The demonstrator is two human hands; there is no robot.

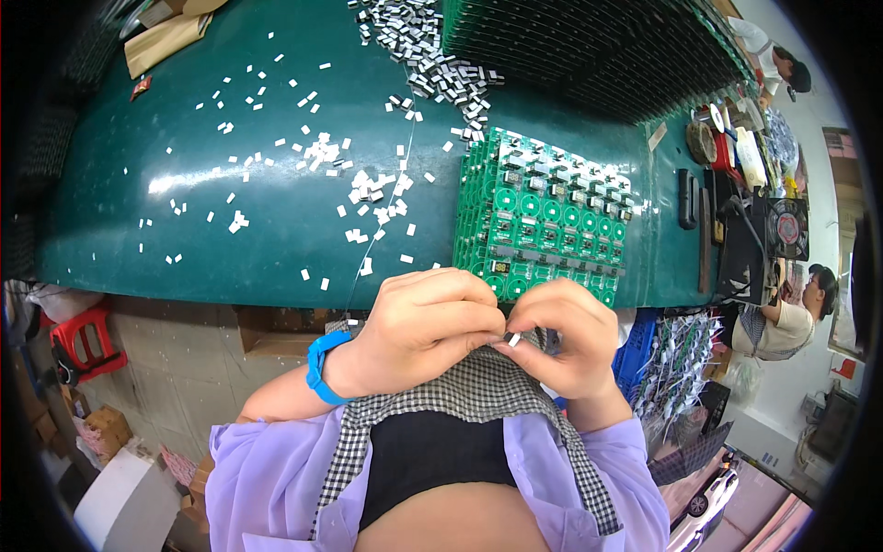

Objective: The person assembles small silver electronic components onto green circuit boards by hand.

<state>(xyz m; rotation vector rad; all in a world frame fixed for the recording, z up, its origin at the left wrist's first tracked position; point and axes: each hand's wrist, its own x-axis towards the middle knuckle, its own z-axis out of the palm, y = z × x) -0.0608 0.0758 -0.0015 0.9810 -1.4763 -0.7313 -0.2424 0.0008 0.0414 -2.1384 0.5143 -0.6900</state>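
Both my hands meet just in front of the table's near edge, above my checked apron point(441, 386). My right hand point(572, 339) is closed, its thumb and fingertips pinching a small white rectangular piece point(513, 339). Right beside it, my left hand point(425, 317), with a blue band at the wrist, is closed too, fingertips pressed together; whatever they hold is hidden. Just beyond my fingers stands a stack of green circuit boards point(552, 221), its top panel carrying rows of small dark and white components. One display-like block point(501, 267) sits near the panel's front left.
Small white pieces point(368, 189) lie scattered over the green table point(276, 221). A heap of small black-and-white blocks point(432, 64) lies at the back, beside tall rows of boards point(598, 55). Right stand a fan point(787, 228) and tools; two other people are farther right. A red stool point(83, 340) is left.
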